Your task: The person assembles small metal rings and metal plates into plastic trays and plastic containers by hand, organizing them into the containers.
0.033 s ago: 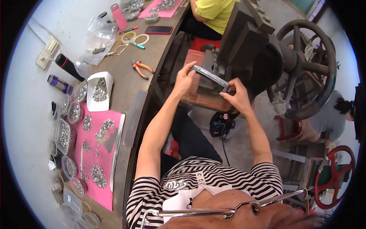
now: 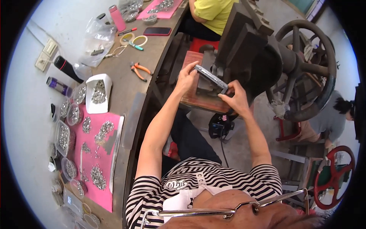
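A: What do the two hands have?

B: The left hand [image 2: 187, 79] pinches one end of a narrow grey piece [image 2: 212, 78], its thumb and fingers almost together. The right hand [image 2: 237, 97] grips the other end, also between thumb and fingers, a little more spread.

A: Of which material is this piece?

B: It looks like metal, but I cannot be certain. It is long, straight and thin, with small bright marks along the face. It is above a reddish wooden board [image 2: 190, 59], whose surface seems worn, and in front of a dark, blocky machine [image 2: 244, 51].

A: How are the edges and the room there?

B: Beyond the piece, the machine stands close. Between the forearms there is a wide gap, with dark trousers [image 2: 192, 135] below. On the right, grey floor [image 2: 263, 110] shows under the round, spoked handwheel [image 2: 331, 82]. On the left, the long edge of the worktop [image 2: 124, 82] runs near the left forearm.

A: What is upon it?

B: Pliers [image 2: 143, 68] with smooth orange handles lie near this edge, and a flat grey plate [image 2: 133, 122] lies along it. Farther, a pink sheet [image 2: 105, 200] carries loose heaps of shiny small pieces [image 2: 98, 177], beside a white tray [image 2: 90, 103] with rounded corners.
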### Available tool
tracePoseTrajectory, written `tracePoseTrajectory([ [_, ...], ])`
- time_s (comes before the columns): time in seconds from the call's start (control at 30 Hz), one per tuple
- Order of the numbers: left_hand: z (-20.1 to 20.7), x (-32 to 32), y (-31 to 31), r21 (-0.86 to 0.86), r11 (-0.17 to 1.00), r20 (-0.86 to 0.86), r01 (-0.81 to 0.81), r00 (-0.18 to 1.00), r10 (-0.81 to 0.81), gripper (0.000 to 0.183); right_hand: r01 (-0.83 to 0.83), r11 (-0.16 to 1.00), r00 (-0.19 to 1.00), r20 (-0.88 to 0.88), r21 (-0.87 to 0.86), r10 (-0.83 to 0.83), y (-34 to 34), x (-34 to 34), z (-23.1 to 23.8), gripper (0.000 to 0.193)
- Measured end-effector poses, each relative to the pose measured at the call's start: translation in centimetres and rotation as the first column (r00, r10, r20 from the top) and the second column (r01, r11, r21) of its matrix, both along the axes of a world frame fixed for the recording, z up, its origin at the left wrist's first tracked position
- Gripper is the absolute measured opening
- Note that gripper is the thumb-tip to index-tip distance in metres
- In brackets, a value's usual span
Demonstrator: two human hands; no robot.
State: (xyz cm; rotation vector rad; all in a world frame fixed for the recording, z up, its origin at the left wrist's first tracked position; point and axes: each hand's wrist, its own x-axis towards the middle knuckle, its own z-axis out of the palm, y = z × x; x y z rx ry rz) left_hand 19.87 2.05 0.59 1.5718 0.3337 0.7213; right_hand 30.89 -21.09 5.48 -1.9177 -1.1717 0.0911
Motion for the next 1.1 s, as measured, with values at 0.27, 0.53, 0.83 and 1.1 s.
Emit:
tracePoseTrajectory([
  [0.27,0.1,7.5,-2.2,-0.047,0.99,-0.073,0.13,0.989,-0.133,0.041,0.01,0.999,0.97,0.242,0.035,-0.018,2.9,-1.7,-2.2,0.053],
  [0.53,0.0,4.0,-2.2,-0.05,0.98,-0.039,0.192,0.98,-0.194,0.051,0.034,0.582,0.733,0.376,0.812,-0.567,-11.6,0.3,9.4,0.034],
  [0.83,-0.6,-0.5,-5.4,0.478,0.858,-0.214,0.188,0.972,-0.094,0.108,0.532,0.456,0.729,-0.112,0.714,-0.675,-17.0,5.1,5.0,0.018],
  [1.1,0.2,1.2,-4.8,0.556,0.809,-0.238,0.193,0.969,-0.068,0.104,0.561,0.776,0.808,0.013,0.29,-0.589,-18.3,6.6,21.9,0.026],
])
